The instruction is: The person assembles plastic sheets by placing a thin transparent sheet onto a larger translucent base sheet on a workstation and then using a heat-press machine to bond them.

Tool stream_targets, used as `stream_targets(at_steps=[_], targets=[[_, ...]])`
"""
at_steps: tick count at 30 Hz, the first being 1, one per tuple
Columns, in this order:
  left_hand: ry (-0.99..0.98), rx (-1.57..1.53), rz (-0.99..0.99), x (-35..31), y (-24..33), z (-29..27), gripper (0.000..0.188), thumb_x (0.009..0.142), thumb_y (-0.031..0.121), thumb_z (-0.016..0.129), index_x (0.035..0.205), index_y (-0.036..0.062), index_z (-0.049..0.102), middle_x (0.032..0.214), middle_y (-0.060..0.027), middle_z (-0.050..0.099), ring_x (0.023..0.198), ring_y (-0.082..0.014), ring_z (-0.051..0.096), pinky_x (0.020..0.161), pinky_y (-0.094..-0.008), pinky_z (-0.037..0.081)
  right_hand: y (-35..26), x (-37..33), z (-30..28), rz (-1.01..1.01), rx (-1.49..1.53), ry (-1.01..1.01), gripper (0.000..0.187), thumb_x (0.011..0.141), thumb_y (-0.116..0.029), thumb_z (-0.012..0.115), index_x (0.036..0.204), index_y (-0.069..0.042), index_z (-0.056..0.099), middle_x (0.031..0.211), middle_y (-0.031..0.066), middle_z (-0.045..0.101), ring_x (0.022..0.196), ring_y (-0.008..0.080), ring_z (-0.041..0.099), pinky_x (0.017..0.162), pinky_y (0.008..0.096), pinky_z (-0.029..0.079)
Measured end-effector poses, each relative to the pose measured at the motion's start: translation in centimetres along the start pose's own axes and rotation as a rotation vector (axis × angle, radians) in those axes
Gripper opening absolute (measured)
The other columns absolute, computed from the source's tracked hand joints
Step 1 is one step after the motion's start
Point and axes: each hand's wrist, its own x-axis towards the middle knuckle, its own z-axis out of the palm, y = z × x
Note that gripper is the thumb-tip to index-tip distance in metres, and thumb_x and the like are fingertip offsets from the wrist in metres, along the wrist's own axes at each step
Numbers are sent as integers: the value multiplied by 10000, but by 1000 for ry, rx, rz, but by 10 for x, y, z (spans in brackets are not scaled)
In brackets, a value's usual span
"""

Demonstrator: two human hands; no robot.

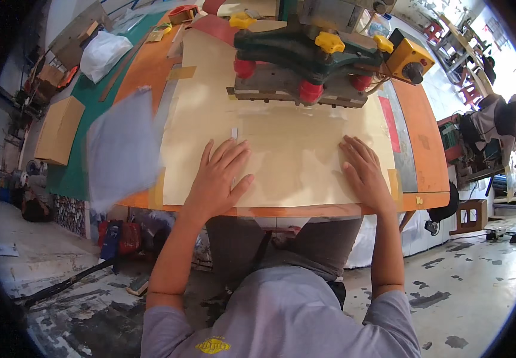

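Note:
My left hand (221,178) lies flat on a cream-coloured sheet (201,107), fingers stretched forward and thumb apart. A small white strip (234,133) sits just beyond its fingertips. My right hand (365,176) rests on the right part of the same sheet, its fingers extended and nothing gripped. Between the hands is a slightly darker, shiny patch (297,143); whether it is a clear film cannot be made out. Beyond it stands a press head (306,48), dark green with yellow knobs and red feet, over a metal plate (300,92).
Left of the sheet, a translucent bluish sheet (124,149) overhangs the orange table (422,134). Past it are a green mat (79,173), a cardboard box (60,131) and a white plastic bag (104,55). A yellow control box (410,59) sits beside the press.

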Motion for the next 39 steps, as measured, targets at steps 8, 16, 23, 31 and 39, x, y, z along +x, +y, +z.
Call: stream_targets(at_steps=[8,16,23,31,39], targets=[[11,151,-24,15,0,3,647,1108,463,529,1608,52,526,1705,-75,475,1627,-320,319,1358,-626,40,7,10,9,0,-32,4,521,1103,-291,575,1559,-40,572,1677,161,490,1592,364,390,1320,505,264],[28,192,-44,20,-2,9,678,1120,492,490,1600,15,522,1715,-75,460,1625,-317,325,1358,-635,18,8,13,15,13,-36,7,546,1107,-318,575,1577,-41,553,1685,160,482,1610,346,370,1332,517,236],[29,194,-49,23,0,10,675,1124,497,479,1593,15,527,1721,-74,450,1619,-314,336,1356,-639,28,3,10,15,24,-8,15,539,1094,-295,594,1560,-26,563,1672,164,492,1596,356,391,1327,516,251],[23,177,-76,25,1,15,671,1109,462,518,1632,43,482,1724,-82,444,1619,-322,338,1355,-630,44,3,10,14,19,-13,29,540,1091,-284,598,1565,-29,560,1674,168,487,1601,359,382,1324,517,251],[33,59,-44,4,-4,4,635,1083,358,554,1636,54,481,1735,-98,432,1615,-337,353,1357,-596,105,2,4,14,26,-12,53,529,1089,-304,605,1555,-55,575,1666,160,495,1599,356,382,1322,525,253]])
